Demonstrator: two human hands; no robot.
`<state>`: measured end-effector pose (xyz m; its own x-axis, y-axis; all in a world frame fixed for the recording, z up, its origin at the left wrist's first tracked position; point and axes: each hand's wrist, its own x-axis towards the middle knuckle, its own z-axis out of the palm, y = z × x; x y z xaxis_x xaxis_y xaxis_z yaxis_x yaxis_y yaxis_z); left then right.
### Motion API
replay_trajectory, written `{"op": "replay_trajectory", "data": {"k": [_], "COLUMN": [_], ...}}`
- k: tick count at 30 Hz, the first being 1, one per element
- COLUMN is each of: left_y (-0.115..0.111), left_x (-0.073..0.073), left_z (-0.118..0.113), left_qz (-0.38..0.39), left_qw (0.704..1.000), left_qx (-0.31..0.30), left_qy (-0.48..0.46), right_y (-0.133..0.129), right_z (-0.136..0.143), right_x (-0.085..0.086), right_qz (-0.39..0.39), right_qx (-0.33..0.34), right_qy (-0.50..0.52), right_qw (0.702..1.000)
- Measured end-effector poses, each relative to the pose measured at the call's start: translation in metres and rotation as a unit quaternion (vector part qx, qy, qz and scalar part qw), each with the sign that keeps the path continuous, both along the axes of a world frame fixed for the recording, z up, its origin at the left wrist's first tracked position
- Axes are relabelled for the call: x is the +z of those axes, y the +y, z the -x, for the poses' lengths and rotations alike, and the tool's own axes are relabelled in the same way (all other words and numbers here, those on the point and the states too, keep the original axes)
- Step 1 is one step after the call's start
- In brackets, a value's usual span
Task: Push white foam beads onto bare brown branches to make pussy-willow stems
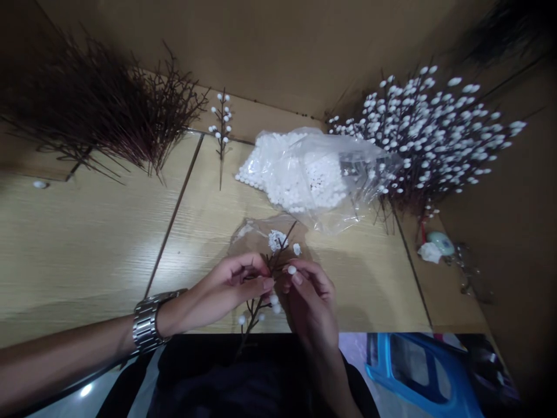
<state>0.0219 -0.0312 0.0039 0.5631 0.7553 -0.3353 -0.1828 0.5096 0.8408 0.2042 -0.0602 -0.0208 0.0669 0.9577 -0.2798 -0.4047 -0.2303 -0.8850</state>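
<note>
A dark twig [252, 318] slants up from the table's front edge, with several white balls on its lower side shoots. My left hand [226, 287], with a metal watch on its wrist, pinches the twig partway up. Close beside it on the right, my right hand [311, 296] holds a white ball [292, 270] between thumb and forefinger. Just beyond the fingers, a white pasty blob [277, 239] lies on a crumpled clear sheet [250, 232], with a smaller white lump [297, 249] to its right.
An open plastic bag of white balls [300, 171] lies behind my hands. Bare twigs [130, 110] are heaped back left, a finished-looking ball-covered sprig [221, 125] stands apart, and many ball-covered twigs [426, 133] fill the back right. A blue stool [418, 371] is below right.
</note>
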Motion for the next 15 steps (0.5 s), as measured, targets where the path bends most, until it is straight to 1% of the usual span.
{"op": "replay_trajectory", "data": {"k": [9, 15], "left_y": [0.001, 0.000], "left_x": [-0.002, 0.003], "left_z": [-0.001, -0.002], "left_qz": [-0.013, 0.003], "left_qw": [1.000, 1.000], "left_qx": [-0.007, 0.008], "left_qy": [-0.006, 0.007], "right_y": [-0.003, -0.005], "right_z": [0.000, 0.001], "right_x": [-0.011, -0.010], "right_qz": [-0.036, -0.065], "right_qx": [0.002, 0.005], "right_qy": [-0.001, -0.011], "right_qw": [0.999, 0.998]}}
